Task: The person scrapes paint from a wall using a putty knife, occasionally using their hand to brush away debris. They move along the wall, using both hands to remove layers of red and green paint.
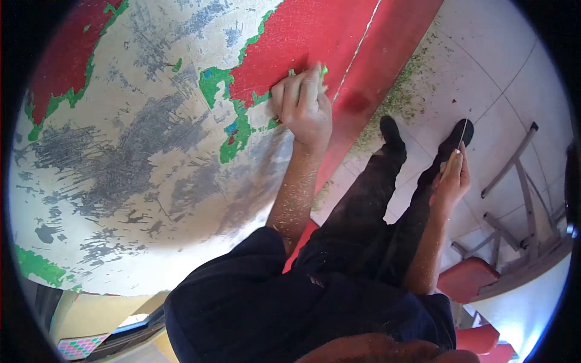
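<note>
My left hand [304, 112] is closed, its fingers bent against a painted wall surface [284, 36] where red paint meets bare white. A small bright green bit [325, 70] shows at its fingertips; what the fingers hold is mostly hidden. Green patches [241, 130] of underlying paint edge the red close by. My right hand [451, 181] is wrapped round the light wooden handle of a scraper [457, 153]. Its thin blade points away from me, seen nearly edge-on, and is apart from the wall. Pale flakes cling to both forearms.
Greenish paint flakes [402, 100] lie on the tiled floor [478, 66] along the wall's foot. My shoes [393, 134] stand near them. Right of me are a metal-legged frame [526, 199], a red seat [469, 279] and a pale tabletop [532, 302].
</note>
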{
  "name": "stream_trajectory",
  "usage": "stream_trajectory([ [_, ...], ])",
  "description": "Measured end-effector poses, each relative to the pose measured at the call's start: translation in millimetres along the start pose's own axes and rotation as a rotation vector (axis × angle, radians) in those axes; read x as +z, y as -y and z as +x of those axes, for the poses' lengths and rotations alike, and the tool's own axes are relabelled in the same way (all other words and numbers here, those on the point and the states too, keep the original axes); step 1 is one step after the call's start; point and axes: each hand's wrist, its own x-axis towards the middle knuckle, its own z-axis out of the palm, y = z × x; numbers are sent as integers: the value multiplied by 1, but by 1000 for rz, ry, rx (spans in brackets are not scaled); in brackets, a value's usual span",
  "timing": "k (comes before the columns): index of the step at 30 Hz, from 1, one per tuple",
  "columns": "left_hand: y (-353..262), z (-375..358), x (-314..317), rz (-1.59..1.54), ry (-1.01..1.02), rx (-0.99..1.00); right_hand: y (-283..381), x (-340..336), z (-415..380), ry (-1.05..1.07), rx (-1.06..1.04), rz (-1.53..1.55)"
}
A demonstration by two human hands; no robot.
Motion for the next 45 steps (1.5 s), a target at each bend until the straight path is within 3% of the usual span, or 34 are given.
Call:
stream_trajectory([
  [1, 0, 0, -3, -68, 52, 2, 0, -8, 9, 17, -7, -40],
  [2, -4, 4, 1, -38, -54, 23, -2, -15, 16, 34, -7, -80],
  [4, -32, -2, 1, -289, 100, -181, -1, -15, 18, 68, -1, -145],
  [7, -64, -52, 26, -704, 462, -44, 4, 6, 5, 166, 0, -140],
  [8, -69, -68, 31, -832, 691, -38, 8, 13, -3, 164, 40, -128],
  [9, -77, -70, 27, -831, 638, -31, 11, 19, -8, 169, 24, -106],
  [11, -67, -35, -1, -659, 540, 119, 16, 24, -22, 174, 5, -76],
  [16, -18, -16, -14, -227, 40, -104, 25, 52, -57, 261, -61, -56],
  [20, -29, -12, 17, -265, -164, -147, 23, 62, -62, 258, -36, -24],
  [26, -1, -5, 9, -157, -101, -85, 23, 63, -59, 196, -76, 11],
  [29, 4, 18, -14, -201, 25, -93, 27, 69, -62, 230, -72, -30],
  [33, 9, 56, -53, -15, 535, 35, 21, 72, -59, 295, -85, -44],
  [37, -9, 86, -58, 341, 732, 134, 25, 74, -52, 372, -68, -13],
  [40, -15, 91, -49, 435, 809, 170, 40, 73, -48, 458, -69, 38],
  [45, -15, 65, -46, 285, 722, 174, 60, 61, -56, 461, -153, -105],
])
